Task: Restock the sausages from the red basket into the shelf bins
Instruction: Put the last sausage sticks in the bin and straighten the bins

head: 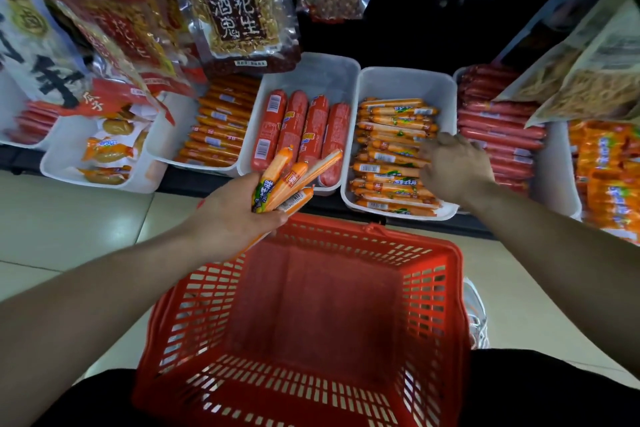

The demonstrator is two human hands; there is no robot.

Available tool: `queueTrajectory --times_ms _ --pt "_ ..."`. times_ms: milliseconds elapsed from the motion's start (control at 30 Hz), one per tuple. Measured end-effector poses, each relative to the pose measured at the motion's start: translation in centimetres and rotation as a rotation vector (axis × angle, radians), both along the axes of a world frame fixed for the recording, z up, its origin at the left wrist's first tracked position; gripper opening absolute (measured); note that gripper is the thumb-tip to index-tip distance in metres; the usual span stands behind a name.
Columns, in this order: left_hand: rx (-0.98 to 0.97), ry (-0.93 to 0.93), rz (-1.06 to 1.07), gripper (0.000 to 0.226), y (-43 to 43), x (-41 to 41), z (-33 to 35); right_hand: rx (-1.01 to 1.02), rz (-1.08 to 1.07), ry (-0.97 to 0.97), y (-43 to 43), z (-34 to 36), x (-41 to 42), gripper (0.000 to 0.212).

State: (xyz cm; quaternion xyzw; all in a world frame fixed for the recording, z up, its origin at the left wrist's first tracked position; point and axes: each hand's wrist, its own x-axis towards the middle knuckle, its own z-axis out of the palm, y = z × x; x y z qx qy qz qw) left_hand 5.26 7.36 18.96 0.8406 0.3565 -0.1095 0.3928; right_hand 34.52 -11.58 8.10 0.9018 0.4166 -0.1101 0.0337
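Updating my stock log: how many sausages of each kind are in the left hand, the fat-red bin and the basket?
Thin orange sausages, left hand: 4
Fat red sausages, bin: 4
Red basket: 0
Total: 8

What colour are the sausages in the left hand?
The sausages are orange with green-yellow label patches and white barcode strips; best seen in the head view.

A basket (322,305) sits before a row of shelf bins (311,76). The left hand (235,215) holds sausages (284,180) above its far rim; the right hand (453,166) is inside a bin (408,83).
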Motion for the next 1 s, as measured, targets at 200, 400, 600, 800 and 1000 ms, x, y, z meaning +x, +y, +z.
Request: queueTrajectory --times_ms 200,400,600,800,1000 --pt "0.006 -0.003 -0.132 0.027 -0.8 10.1 -3.3 0.101 -0.116 0.096 -4.4 0.5 0.4 0.056" --pt "0.132 0.058 -0.445 0.048 -3.3 20.9 -7.7 0.089 -0.109 0.086 -9.1 -2.1 0.1 0.046" --pt "0.287 0.087 -0.623 0.059 -4.5 23.9 -11.5 0.312 -0.060 0.039 -8.9 -3.1 0.6 0.047" --pt "0.376 0.022 -0.677 0.071 -4.4 22.4 -13.4 0.286 -0.097 0.014 -5.6 -3.0 2.0 0.063" --pt "0.372 -0.060 -0.541 0.081 -3.9 20.0 -13.8 0.277 -0.053 0.188 -4.7 -3.8 2.5 0.069"
